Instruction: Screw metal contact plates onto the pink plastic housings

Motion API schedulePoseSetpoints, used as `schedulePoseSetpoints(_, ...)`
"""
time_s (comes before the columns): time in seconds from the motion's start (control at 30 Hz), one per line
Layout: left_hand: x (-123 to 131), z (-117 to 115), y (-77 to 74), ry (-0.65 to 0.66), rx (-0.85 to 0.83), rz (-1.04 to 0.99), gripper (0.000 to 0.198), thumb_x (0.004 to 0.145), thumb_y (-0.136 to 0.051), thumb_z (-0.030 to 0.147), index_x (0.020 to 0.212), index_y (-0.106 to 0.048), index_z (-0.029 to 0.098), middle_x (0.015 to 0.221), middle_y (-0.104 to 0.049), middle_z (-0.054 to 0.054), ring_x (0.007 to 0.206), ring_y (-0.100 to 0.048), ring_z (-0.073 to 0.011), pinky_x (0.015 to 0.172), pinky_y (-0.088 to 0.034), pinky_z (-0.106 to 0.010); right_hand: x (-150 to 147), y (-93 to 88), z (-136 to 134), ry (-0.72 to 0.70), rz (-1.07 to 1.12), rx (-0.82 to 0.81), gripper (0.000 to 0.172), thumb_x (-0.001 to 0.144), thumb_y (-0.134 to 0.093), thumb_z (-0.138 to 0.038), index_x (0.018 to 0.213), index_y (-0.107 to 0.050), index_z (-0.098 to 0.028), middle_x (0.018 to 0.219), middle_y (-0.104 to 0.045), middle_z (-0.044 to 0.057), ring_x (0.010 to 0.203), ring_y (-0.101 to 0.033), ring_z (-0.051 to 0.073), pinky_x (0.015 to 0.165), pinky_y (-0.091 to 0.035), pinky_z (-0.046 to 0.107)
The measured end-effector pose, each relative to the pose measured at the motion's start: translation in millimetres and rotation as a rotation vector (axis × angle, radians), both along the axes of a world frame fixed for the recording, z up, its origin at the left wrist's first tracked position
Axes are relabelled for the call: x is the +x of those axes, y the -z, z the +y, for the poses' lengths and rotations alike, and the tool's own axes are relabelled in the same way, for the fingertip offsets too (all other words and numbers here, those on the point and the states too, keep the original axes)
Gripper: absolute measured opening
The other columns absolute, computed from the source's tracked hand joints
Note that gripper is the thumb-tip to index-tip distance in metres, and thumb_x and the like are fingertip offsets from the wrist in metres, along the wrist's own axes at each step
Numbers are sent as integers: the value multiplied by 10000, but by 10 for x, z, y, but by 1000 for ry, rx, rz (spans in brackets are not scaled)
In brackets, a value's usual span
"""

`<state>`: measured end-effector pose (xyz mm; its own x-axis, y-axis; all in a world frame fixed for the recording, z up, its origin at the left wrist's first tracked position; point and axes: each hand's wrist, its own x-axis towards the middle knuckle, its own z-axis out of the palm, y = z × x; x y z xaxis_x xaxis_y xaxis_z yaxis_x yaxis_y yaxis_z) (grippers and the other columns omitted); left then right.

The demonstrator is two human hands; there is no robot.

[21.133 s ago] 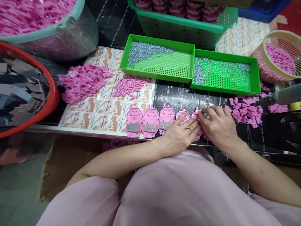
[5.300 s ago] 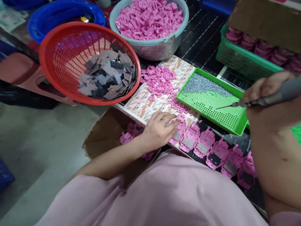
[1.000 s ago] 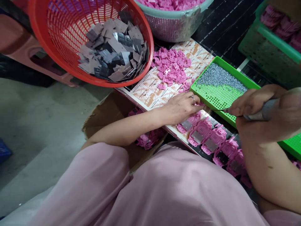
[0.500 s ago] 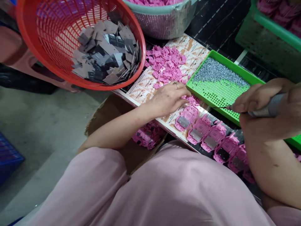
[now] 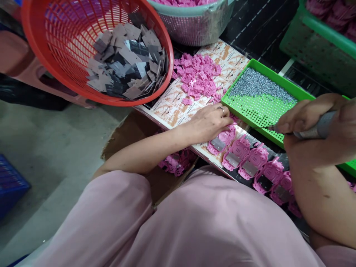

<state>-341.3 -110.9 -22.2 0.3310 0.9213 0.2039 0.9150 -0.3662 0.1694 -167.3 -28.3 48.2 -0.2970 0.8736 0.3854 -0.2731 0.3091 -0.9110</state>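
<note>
My left hand [image 5: 213,120], with a ring on one finger, rests with its fingers bent together over the upper end of the nearest pink plastic housing [image 5: 221,142]. Its fingertips are hidden, so whatever they pinch does not show. Wrapped round a grey electric screwdriver [image 5: 315,128], my right hand [image 5: 302,113] is above the near right side of the green tray [image 5: 274,135]. The thin bit points left over the tray's edge. Several more pink housings [image 5: 236,152], with flat grey or dark plates in them, lie in a row along the table edge.
Small silver screws [image 5: 258,85] fill the tray's far half. Beyond my left hand lies a heap of small pink parts [image 5: 197,76]. A red basket [image 5: 97,97] holds flat metal plates. Further off stand a pale green basket [image 5: 191,27] and a green crate [image 5: 314,48] with pink parts.
My left hand has moved slightly right and towards me, from small pink pieces beside the tray onto the end of the nearest housing. My right hand and the screwdriver hold nearly the same place.
</note>
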Motion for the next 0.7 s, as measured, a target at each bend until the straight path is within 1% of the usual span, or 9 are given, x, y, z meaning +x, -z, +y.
schedulePoseSetpoints(0.07,5,-5,-1,-2,9,26,226,943,-528,299,1039,-693,179,983,-645,-63,916,-572,-196,796,-469,-321,0,-3,-2,-13,-1,-4,485,708,-691,-536,403,-494,-214,349,-357,-37,358,-487,130,303,-306,293)
schedulePoseSetpoints(0.23,-7,-89,-6,-5,50,13,328,952,-492,261,1255,-600,198,1012,-642,-79,936,-574,-205,772,-468,-323,19,-3,-4,-14,-8,-6,473,715,-687,-517,403,-496,-217,358,-367,-33,364,-487,131,314,-312,306)
schedulePoseSetpoints(0.3,8,-161,-7,-23,63,2,330,951,-492,273,1258,-592,207,1063,-641,-90,965,-576,-214,781,-467,-337,26,3,1,-31,-14,-13,481,733,-670,-520,408,-494,-212,361,-371,-30,363,-488,132,317,-323,309)
schedulePoseSetpoints(0.37,56,-245,3,-49,93,3,306,947,-502,302,1217,-612,208,1145,-636,-102,1022,-575,-233,807,-464,-360,23,7,4,-41,-9,-20,478,732,-675,-516,413,-497,-208,362,-373,-29,360,-485,131,315,-327,306)
schedulePoseSetpoints(0.43,135,-325,32,-79,142,-2,302,950,-501,348,1179,-625,197,1243,-615,-109,1111,-559,-253,862,-455,-383,11,8,-1,-41,3,-16,481,724,-687,-512,409,-492,-207,358,-362,-33,357,-482,127,304,-324,294)
schedulePoseSetpoints(0.53,267,-411,110,-118,181,-7,410,951,-481,453,1205,-604,155,1357,-555,-135,1237,-510,-275,963,-418,-414,-8,5,-20,-4,13,5,487,717,-700,-524,413,-485,-209,373,-352,-46,364,-485,117,305,-355,269)
schedulePoseSetpoints(0.63,355,-453,203,-135,179,6,556,934,-470,540,1273,-554,108,1382,-533,-159,1281,-488,-293,1003,-396,-432,-3,10,-25,-11,9,21,491,719,-683,-540,414,-480,-213,384,-360,-44,373,-493,124,311,-382,282)
schedulePoseSetpoints(0.7,383,-469,247,-144,176,17,585,938,-456,546,1309,-523,98,1382,-534,-159,1289,-486,-290,1017,-387,-434,10,21,-10,-58,18,61,452,747,-666,-500,438,-502,-215,396,-390,-47,379,-497,118,319,-394,282)
